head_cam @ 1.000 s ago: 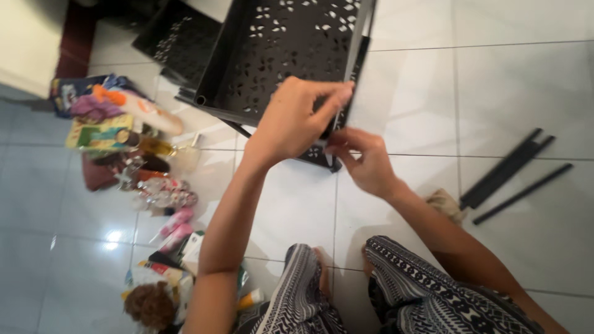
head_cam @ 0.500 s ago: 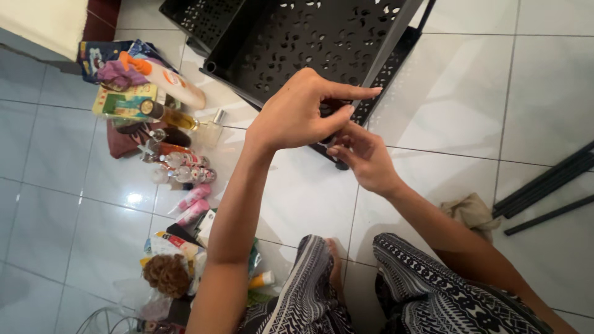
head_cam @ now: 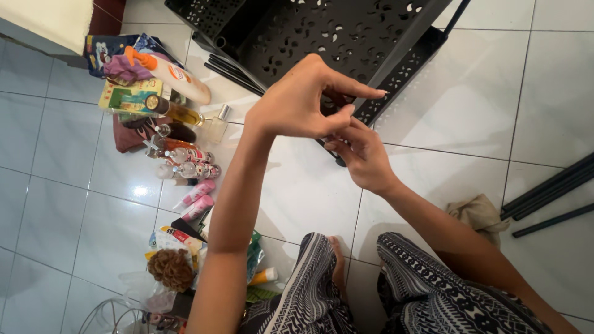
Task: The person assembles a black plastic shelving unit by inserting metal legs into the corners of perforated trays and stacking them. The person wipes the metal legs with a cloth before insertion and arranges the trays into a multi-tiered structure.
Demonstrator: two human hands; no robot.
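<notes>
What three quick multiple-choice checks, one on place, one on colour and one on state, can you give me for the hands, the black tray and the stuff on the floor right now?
1. Where do the bottles and tubes lie?
A. on the tiles, left of the left arm
B. inside the tray
C. on the person's lap

2. What colour is the perforated tray?
A. white
B. black
C. orange

3. How are the two hands placed?
A. far apart, flat on the floor
B. close together at the tray's corner
C. both behind the person's back

Answers:
1 A: the bottles and tubes are spread over the tiled floor, left of the left arm.
2 B: the tray with cut-out holes is black.
3 B: the left hand and right hand meet, fingers bent, at the near corner of the tray.
</notes>
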